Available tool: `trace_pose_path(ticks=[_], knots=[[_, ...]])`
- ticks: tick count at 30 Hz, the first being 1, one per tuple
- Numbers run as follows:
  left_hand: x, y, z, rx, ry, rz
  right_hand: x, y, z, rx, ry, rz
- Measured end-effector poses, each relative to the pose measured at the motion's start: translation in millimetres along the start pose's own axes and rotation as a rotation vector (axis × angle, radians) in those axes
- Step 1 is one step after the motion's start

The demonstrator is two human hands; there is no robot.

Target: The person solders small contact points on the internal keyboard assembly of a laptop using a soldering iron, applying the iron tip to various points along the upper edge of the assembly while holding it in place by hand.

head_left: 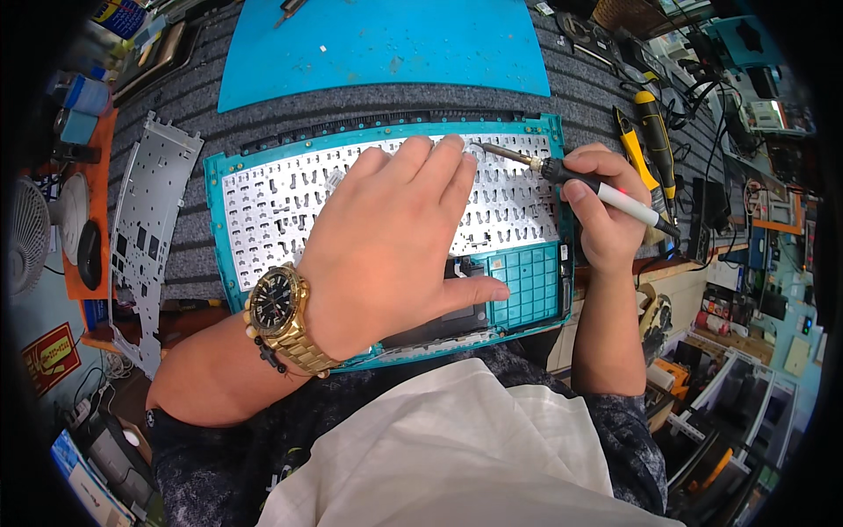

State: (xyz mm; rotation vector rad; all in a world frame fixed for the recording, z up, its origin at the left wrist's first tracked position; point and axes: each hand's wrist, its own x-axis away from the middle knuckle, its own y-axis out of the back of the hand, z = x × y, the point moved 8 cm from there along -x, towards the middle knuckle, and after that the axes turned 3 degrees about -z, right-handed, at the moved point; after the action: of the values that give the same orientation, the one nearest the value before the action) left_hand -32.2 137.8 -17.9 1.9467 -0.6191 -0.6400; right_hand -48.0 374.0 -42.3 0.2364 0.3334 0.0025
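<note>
A teal laptop palm-rest shell (525, 290) lies in front of me with a perforated silver keyboard plate (259, 211) in it. My left hand (395, 237) rests palm down over the middle of the plate, fingertips near its top edge and thumb apart on the lower section; a gold watch (285, 316) is on that wrist. My right hand (601, 211) grips a soldering iron (632, 202) with a white-and-black handle. Its metal tip points left and down at the plate's upper edge, just right of my left fingertips.
A blue mat (378, 53) lies at the back of the ridged grey bench surface (167, 79). A perforated metal panel (147, 237), black mouse (89, 254) and fan (26, 233) sit left. Yellow-handled tools (654, 132), cables and electronics crowd the right.
</note>
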Motion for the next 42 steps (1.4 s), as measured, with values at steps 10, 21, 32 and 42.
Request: trace_pose_path(ticks=[10,21,32,42], knots=[[0.7,-0.8,0.0,-0.007,0.009,0.028,0.8,-2.2,1.8,0.036,0.005,0.008],[0.3,-1.5,-0.1,-0.012,0.022,0.061,0.1,-3.6,1.8,0.056,0.031,0.017],[0.4,-2.4,-0.7,-0.03,0.031,0.082,-0.5,-5.7,4.8,0.093,0.049,0.019],[0.5,-2.2,-0.7,-0.033,0.039,0.074,-1.1,-5.4,4.7,0.119,0.068,0.028]])
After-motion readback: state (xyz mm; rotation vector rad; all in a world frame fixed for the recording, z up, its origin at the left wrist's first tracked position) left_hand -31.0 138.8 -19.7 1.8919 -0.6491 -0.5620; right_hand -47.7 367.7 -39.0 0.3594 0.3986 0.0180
